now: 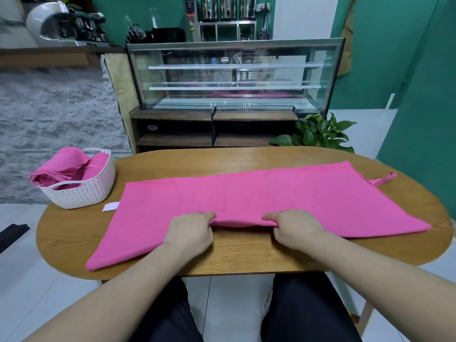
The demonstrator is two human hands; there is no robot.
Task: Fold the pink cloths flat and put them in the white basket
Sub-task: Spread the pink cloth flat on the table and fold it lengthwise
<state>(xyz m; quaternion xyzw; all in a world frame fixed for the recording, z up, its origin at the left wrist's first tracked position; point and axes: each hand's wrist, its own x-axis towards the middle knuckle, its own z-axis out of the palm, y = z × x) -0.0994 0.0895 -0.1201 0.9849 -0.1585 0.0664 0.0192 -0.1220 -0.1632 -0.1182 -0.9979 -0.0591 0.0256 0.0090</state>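
Note:
A large pink cloth (246, 193) lies spread across the wooden table (246, 253), with a white label (110, 206) at its left edge and a thin strap (385, 178) at its far right corner. My left hand (191, 230) and my right hand (294, 229) each pinch the cloth's near edge at the middle, thumbs on top, lifting a small fold between them. The white basket (81, 193) stands at the table's left end, with more pink cloth (64, 169) bunched inside and spilling over its left rim.
A glass display case (234, 75) on a wooden shelf unit stands behind the table. A green potted plant (320, 133) sits at the back right. My dark-trousered legs are under the near edge of the table.

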